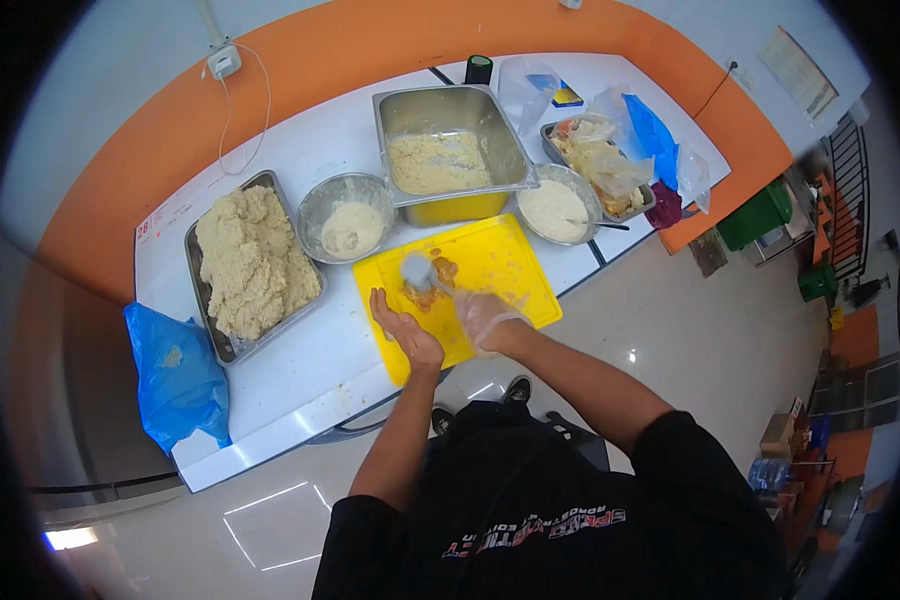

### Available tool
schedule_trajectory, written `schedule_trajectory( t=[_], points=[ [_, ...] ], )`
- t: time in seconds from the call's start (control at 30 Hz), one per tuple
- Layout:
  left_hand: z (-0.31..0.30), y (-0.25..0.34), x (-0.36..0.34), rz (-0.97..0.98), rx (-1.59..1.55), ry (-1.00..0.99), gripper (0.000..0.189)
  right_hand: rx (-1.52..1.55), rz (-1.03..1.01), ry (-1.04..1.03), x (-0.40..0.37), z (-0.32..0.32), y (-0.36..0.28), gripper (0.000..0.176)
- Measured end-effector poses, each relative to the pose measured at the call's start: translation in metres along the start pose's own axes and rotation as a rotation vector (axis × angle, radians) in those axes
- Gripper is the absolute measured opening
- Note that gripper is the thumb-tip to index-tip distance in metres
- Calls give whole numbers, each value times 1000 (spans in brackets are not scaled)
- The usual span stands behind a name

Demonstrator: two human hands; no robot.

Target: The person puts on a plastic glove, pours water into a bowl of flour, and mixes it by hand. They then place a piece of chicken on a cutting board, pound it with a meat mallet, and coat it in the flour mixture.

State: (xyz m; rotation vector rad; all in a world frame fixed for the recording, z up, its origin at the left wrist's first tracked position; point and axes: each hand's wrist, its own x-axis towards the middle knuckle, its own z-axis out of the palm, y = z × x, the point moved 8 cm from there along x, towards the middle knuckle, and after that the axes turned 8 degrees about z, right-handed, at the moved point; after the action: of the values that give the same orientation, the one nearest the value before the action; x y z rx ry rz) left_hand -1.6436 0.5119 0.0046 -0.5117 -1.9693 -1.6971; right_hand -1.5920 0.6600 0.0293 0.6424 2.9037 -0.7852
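Note:
Over the yellow board (pixel 515 255), my right hand (pixel 485 317), in a clear plastic glove, grips a tool with a pale, blurred head (pixel 417 268). That head is at flattened orange-brown food (pixel 432 285) on the board. My left hand (pixel 405 332) is bare, held sideways near the board's left edge with its fingers apart and nothing in it. Behind the board are a metal bowl of pale batter (pixel 351 230) and a second bowl of white mix (pixel 555 210) with a dark-handled utensil in it.
A tray heaped with crumbly dough (pixel 255 262) and a blue bag (pixel 177 378) are at left. A deep steel pan (pixel 457 105) holding crumbs stands at the back. At right are a tray of food pieces (pixel 622 208) and plastic bags (pixel 653 140).

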Motion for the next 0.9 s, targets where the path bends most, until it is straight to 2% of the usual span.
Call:
schedule_trajectory(
  t=[0.07, 0.13, 0.23, 0.37, 0.47, 0.53, 0.63, 0.73, 0.83, 0.9],
  points=[
    [-2, -2, -4, -13, -10, 12, 59, 10, 56, 0, -1, 9, 10, 30],
    [-1, -2, -2, -20, -34, 17, 58, -161, -49, -116, 13, 14, 3, 32],
    [3, -1, -4, 7, 11, -2, 58, -112, -69, -25, 17, 18, 3, 31],
    [10, -9, -1, -39, 19, 36, 60, -107, -92, -116, 20, 18, -5, 29],
    [9, -5, -6, -51, -5, 44, 63, -78, 6, -117, 12, 15, -3, 32],
    [8, -7, -6, -86, -8, 74, 64, -79, -73, -131, 6, 28, 0, 35],
    [9, 4, -7, -56, -53, 122, 64, -114, -131, -108, 3, 9, -8, 37],
    [12, 12, -16, 0, -21, 94, 64, -185, -19, -188, -4, 26, 17, 33],
    [13, 13, -13, 26, -23, 71, 64, -175, -118, -102, -3, 9, 10, 29],
    [15, 12, -16, 19, -22, 65, 65, -190, -62, -170, -15, 16, 20, 29]
  ],
)
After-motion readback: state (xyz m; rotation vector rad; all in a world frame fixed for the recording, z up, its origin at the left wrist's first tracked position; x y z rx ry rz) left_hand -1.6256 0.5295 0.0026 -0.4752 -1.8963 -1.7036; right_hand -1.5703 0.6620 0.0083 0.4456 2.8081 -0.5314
